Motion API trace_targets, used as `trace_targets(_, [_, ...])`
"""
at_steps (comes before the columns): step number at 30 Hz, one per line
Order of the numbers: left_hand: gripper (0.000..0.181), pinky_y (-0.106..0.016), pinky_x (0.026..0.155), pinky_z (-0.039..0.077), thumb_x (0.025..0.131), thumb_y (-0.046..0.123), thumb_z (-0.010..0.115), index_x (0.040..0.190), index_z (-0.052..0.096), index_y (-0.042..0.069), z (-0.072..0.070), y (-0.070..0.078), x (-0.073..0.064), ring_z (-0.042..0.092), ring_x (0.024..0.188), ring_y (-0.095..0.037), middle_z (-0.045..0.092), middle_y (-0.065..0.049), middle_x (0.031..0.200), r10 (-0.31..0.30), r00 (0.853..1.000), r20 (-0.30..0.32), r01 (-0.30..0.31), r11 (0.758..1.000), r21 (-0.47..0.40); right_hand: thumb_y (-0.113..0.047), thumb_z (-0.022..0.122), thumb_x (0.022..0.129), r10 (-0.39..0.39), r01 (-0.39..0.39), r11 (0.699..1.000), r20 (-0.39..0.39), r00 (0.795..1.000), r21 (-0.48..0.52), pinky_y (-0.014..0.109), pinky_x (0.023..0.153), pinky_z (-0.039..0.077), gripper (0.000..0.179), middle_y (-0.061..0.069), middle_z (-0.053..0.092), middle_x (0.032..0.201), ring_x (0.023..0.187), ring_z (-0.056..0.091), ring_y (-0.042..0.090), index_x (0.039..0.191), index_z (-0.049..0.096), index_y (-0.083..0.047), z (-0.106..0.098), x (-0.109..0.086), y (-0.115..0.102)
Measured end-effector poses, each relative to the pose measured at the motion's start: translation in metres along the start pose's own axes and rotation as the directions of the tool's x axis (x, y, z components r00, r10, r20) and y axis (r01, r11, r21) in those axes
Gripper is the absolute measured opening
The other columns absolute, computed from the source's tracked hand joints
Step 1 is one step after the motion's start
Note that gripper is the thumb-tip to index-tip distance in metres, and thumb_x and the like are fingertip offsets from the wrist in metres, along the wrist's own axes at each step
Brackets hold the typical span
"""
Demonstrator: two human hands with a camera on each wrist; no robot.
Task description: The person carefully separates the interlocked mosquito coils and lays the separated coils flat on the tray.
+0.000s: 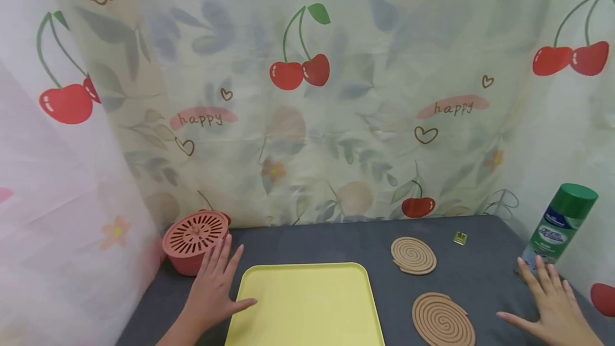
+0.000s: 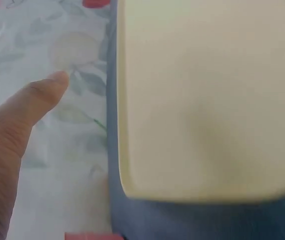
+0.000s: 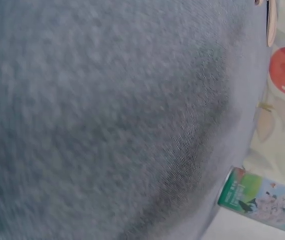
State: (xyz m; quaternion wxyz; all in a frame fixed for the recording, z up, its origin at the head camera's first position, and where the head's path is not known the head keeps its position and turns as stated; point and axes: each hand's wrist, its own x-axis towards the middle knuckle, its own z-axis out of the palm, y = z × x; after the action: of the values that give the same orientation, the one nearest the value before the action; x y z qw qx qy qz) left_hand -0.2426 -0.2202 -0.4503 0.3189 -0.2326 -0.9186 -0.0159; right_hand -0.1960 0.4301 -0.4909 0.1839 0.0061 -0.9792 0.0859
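Note:
My left hand (image 1: 213, 287) hovers with fingers spread between a pink round holder (image 1: 189, 266) with a slotted lid and a yellow tray (image 1: 305, 303). Its fingertips overlap the holder in the head view; whether they touch it I cannot tell. The left wrist view shows one finger (image 2: 32, 102) extended beside the tray (image 2: 207, 100). On the right, my right hand (image 1: 554, 306) is also spread and holds nothing, just in front of a green spray can (image 1: 552, 228). The right wrist view shows the can (image 3: 262, 200) at the lower right.
Two brown mosquito coils (image 1: 414, 256) lie one before the other, right of the tray. A small gold metal piece (image 1: 460, 238) lies behind them. Everything stands on a dark grey tabletop (image 1: 336, 242), with a printed curtain (image 1: 307, 138) along the back and sides.

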Motion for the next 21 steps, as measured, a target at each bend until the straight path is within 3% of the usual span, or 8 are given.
trace_targets(3, [0.112, -0.030, 0.116, -0.016, 0.056, 0.072, 0.070, 0.142, 0.037, 0.007, 0.005, 0.010, 0.009, -0.006, 0.145, -0.020, 0.026, -0.024, 0.150, -0.003, 1.000, 0.018, 0.004, 0.999, -0.039, -0.058, 0.069, 0.072, 0.021, -0.021, 0.999, 0.012, 1.000, 0.028, 0.066, 0.098, -0.024, 0.122, 0.028, -0.025, 0.146, 0.131, -0.025, 0.050, 0.147, -0.018, -0.018, 0.002, 0.000, -0.001])
trace_targets(6, [0.110, -0.031, 0.117, -0.014, 0.058, 0.069, 0.072, 0.143, 0.036, 0.009, 0.010, 0.019, 0.017, 0.006, 0.145, -0.028, 0.025, -0.022, 0.151, -0.005, 0.999, 0.044, 0.009, 0.998, -0.070, -0.057, 0.068, 0.074, 0.040, -0.042, 0.997, 0.027, 0.999, 0.061, 0.069, 0.098, -0.020, 0.120, 0.028, -0.025, 0.146, 0.130, -0.024, 0.051, 0.147, -0.018, -0.016, 0.004, -0.001, -0.001])
trace_targets(10, [0.106, -0.047, 0.117, 0.010, 0.057, 0.058, 0.079, 0.141, 0.039, 0.008, 0.016, 0.031, 0.028, 0.027, 0.138, -0.036, 0.028, -0.021, 0.150, 0.006, 0.998, 0.068, 0.002, 0.994, -0.105, -0.057, 0.065, 0.077, 0.060, -0.066, 0.993, 0.059, 0.996, 0.100, 0.073, 0.098, -0.014, 0.117, 0.031, -0.025, 0.144, 0.130, -0.023, 0.052, 0.147, -0.018, -0.014, 0.007, -0.002, -0.002])
trace_targets(13, [0.102, -0.053, 0.110, 0.026, 0.058, 0.052, 0.082, 0.139, 0.041, 0.005, 0.021, 0.042, 0.034, 0.031, 0.136, -0.037, 0.032, -0.022, 0.148, 0.018, 0.996, 0.085, -0.007, 0.992, -0.128, -0.057, 0.064, 0.078, 0.072, -0.081, 0.989, 0.076, 0.995, 0.122, 0.074, 0.098, -0.011, 0.116, 0.033, -0.024, 0.144, 0.130, -0.023, 0.052, 0.146, -0.018, -0.012, 0.009, -0.003, -0.004])
trace_targets(16, [0.098, -0.054, 0.109, 0.029, 0.061, 0.049, 0.082, 0.138, 0.042, 0.003, 0.025, 0.053, 0.039, 0.033, 0.135, -0.038, 0.034, -0.023, 0.146, 0.023, 0.994, 0.106, -0.007, 0.989, -0.149, -0.056, 0.063, 0.080, 0.085, -0.101, 0.981, 0.102, 0.991, 0.164, 0.076, 0.097, -0.007, 0.115, 0.034, -0.024, 0.143, 0.129, -0.021, 0.055, 0.146, -0.018, -0.009, 0.010, -0.002, -0.007])
trace_targets(21, [0.094, -0.052, 0.109, 0.031, 0.064, 0.046, 0.081, 0.137, 0.042, 0.002, 0.032, 0.073, 0.045, 0.035, 0.134, -0.037, 0.036, -0.024, 0.145, 0.027, 0.991, 0.131, -0.001, 0.980, -0.198, -0.053, 0.059, 0.084, 0.099, -0.164, 0.946, 0.232, 0.968, 0.278, 0.078, 0.094, -0.004, 0.112, 0.035, -0.032, 0.139, 0.125, -0.022, 0.059, 0.143, -0.023, -0.005, 0.010, 0.000, -0.014])
